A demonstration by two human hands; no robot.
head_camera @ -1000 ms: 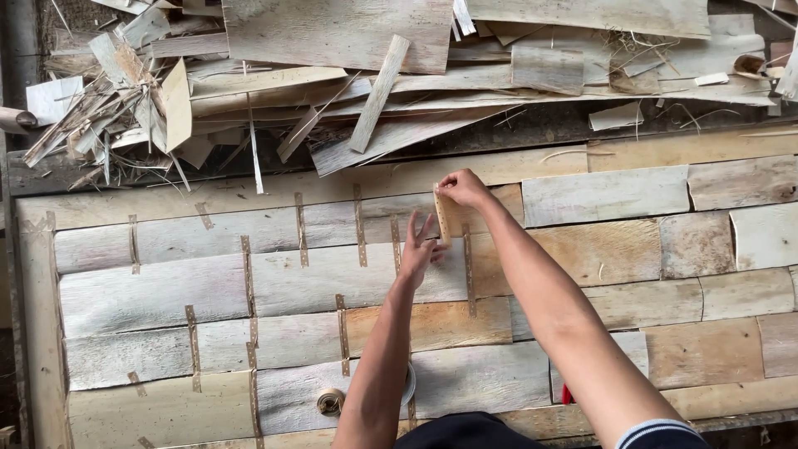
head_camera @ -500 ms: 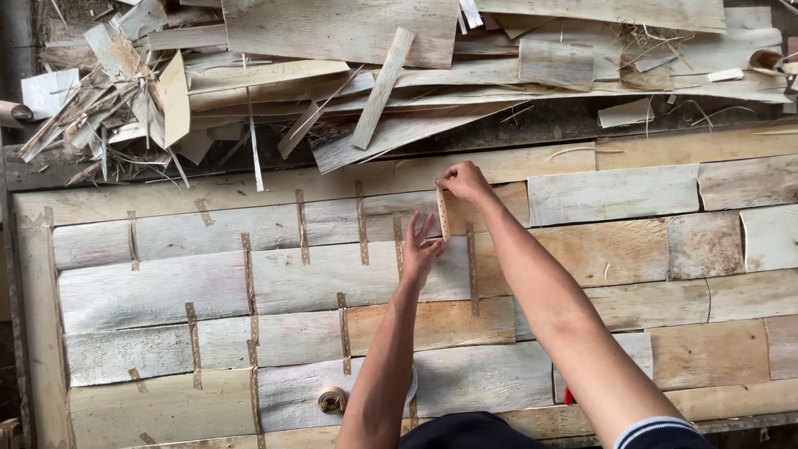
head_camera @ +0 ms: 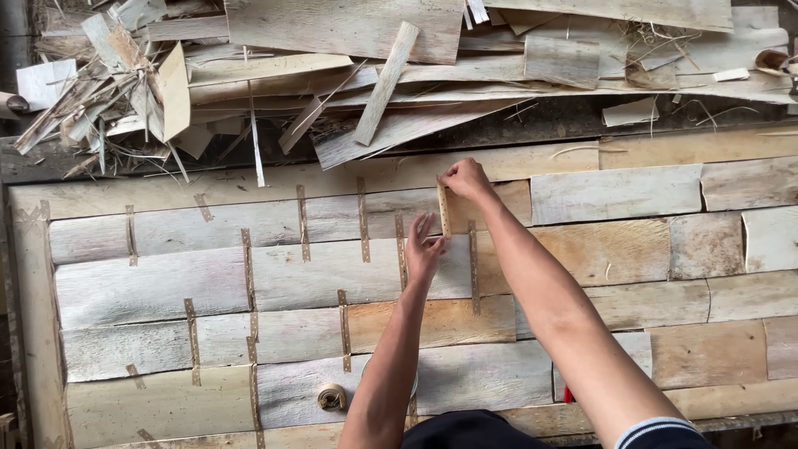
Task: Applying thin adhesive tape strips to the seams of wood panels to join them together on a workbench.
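right hand (head_camera: 465, 178) fingers pinch the tape strip (head_camera: 444, 212) top; left hand (head_camera: 424, 248) open, pressing it flat. thin, floppy stuff, probably tears easy, hold the ends.

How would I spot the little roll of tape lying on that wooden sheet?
Start at the big sheet of pieced veneer strips and go to its near edge, just left of the left hand's forearm. The tape roll lies there: a small brown coil, the only round thing among flat boards and straight tape strips.

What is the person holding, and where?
A tape strip: the right hand pinches its top end, and the left hand presses its lower end onto the wood sheets.
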